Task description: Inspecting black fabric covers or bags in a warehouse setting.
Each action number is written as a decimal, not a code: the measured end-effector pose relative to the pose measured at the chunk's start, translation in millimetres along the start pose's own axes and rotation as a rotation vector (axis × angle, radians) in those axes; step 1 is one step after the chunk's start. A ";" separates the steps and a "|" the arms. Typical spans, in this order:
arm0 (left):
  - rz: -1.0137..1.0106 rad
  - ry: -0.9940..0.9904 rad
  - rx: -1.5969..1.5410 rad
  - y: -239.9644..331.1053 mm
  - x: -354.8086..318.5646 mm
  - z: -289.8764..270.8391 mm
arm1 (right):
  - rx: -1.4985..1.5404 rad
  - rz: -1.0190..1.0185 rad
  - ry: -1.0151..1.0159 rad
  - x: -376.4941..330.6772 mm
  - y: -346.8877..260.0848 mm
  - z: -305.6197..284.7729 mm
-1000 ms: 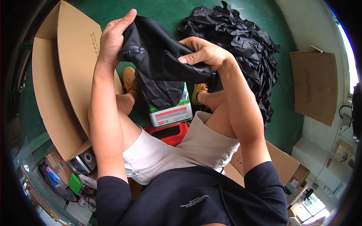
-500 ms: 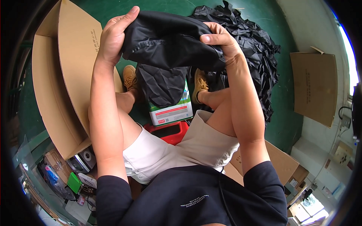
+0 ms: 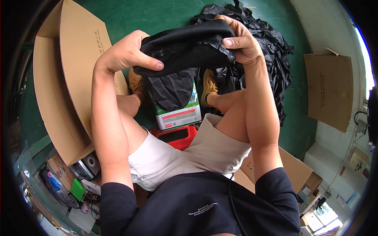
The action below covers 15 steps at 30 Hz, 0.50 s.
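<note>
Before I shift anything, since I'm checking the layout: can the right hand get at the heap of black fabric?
Probably yes: the right hand shows right by the heap of black fabric, with nothing visible blocking the way, though its grip is taken up by the black cloth.

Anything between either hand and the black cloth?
Nothing visible. The left hand and right hand grip the cloth directly, one at each end. The black pile shows behind the right hand and the tin sits below the cloth, neither in between. The cloth's far side is hidden.
</note>
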<state>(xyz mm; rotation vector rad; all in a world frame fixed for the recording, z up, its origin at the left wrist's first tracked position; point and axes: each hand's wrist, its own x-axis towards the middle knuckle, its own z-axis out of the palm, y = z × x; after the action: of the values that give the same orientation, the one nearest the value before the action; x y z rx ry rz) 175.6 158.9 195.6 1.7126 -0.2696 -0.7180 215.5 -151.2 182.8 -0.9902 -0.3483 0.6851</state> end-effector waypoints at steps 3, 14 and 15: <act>-0.011 0.035 0.037 2.0 6.8 4.7 | 0.064 -0.082 -0.101 1.4 2.6 -3.3; 0.525 0.000 -0.609 -27.0 -1.8 -12.7 | 0.293 -0.231 -0.231 3.4 4.1 -22.2; 0.590 -0.039 -0.781 -28.8 -0.7 -9.0 | 0.377 -0.263 -0.382 4.1 6.6 -26.5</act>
<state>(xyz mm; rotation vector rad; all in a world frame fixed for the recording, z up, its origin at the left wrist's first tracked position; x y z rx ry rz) 174.8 174.4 169.7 0.8097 -0.4293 -0.3375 230.9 -163.2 163.3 -0.4415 -0.6451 0.6667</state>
